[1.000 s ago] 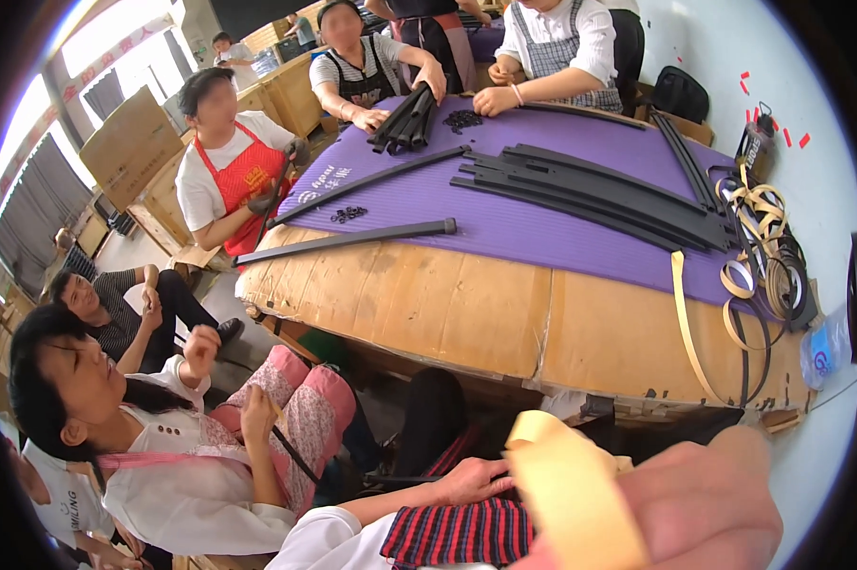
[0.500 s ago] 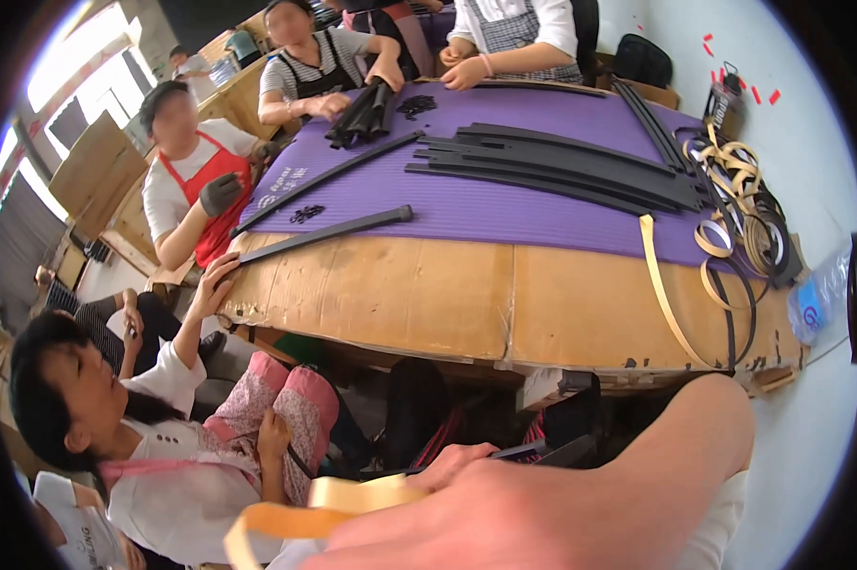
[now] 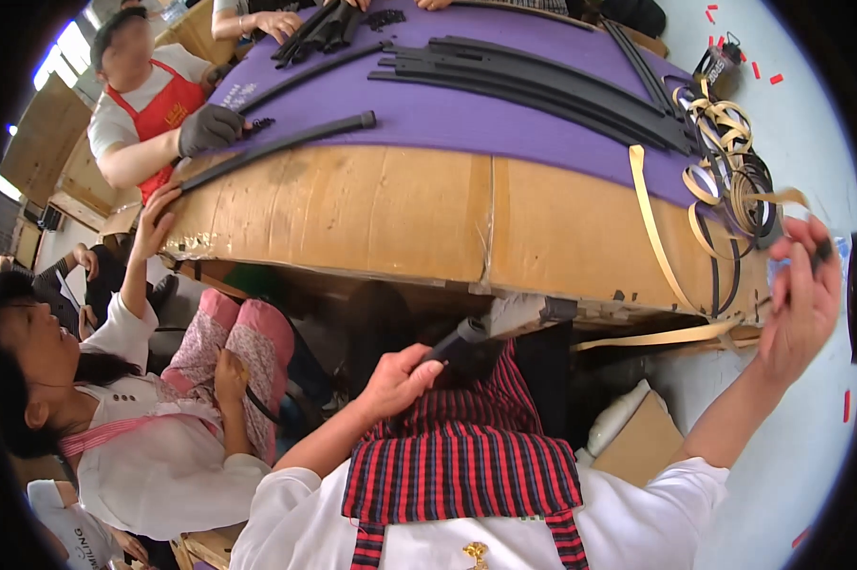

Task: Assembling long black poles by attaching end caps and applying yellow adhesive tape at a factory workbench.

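In the lower middle, my left hand [image 3: 400, 382] is closed around a black bar [image 3: 461, 344], whose capped end sticks up past the thumb. My right hand [image 3: 800, 299] is raised at the far right, beside the table's corner, with its fingers curled together. Something small and dark shows at its fingertips, too blurred to name. Just left of and above this hand lies a tangle of tan and black strips [image 3: 732, 142]. Below the table edge, a loose tan strip [image 3: 651, 336] stretches toward my right forearm; which end is held, if any, I cannot tell.
Long black bars [image 3: 533, 81] lie on a purple mat [image 3: 428, 128] over the cardboard-covered table [image 3: 371, 204]. A seated person [image 3: 153, 456] at left touches another bar [image 3: 276, 150]. A gloved hand [image 3: 210, 130] works across from them. A clear bottle [image 3: 832, 256] stands behind my right hand.
My right arm has swung from the lower front to the far right. The view has tipped downward, uncovering my left hand and the bar. The co-worker's gloved hand has dropped to the small black parts.
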`<move>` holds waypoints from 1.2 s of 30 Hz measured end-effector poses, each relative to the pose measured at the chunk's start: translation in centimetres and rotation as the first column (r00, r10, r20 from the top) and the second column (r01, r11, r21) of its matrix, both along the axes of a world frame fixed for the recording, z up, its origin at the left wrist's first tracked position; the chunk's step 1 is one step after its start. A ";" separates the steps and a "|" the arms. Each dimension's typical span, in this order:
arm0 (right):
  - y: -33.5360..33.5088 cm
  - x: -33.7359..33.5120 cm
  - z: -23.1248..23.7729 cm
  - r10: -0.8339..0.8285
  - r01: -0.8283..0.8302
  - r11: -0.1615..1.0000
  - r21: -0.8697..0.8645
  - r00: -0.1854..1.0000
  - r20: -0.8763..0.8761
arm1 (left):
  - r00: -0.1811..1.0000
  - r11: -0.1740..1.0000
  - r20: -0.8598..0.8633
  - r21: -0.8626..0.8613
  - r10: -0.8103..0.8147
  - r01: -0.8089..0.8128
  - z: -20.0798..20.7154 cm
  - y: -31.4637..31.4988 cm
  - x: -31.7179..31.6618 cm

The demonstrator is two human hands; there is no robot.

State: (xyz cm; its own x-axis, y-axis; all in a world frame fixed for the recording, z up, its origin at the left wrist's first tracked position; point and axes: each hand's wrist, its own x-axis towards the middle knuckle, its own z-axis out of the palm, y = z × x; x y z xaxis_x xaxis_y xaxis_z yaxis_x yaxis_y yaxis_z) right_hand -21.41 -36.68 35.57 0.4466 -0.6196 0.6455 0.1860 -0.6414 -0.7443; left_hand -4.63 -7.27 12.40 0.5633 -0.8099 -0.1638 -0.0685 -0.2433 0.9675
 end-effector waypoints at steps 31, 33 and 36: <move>11.2 7.5 -18.5 0.623 -0.508 0.775 0.375 0.713 -0.322 | 0.979 0.994 0.189 -0.057 -0.078 0.090 -0.8 0.6 0.3; 11.8 7.6 -18.8 0.650 -0.503 0.724 0.472 0.727 -0.222 | 0.978 0.993 0.192 -0.061 -0.083 0.097 -0.9 0.8 0.3; 10.5 7.6 -17.9 0.790 -0.467 0.312 0.828 0.611 0.047 | 0.977 0.991 0.177 -0.044 -0.116 0.125 -0.8 0.9 0.4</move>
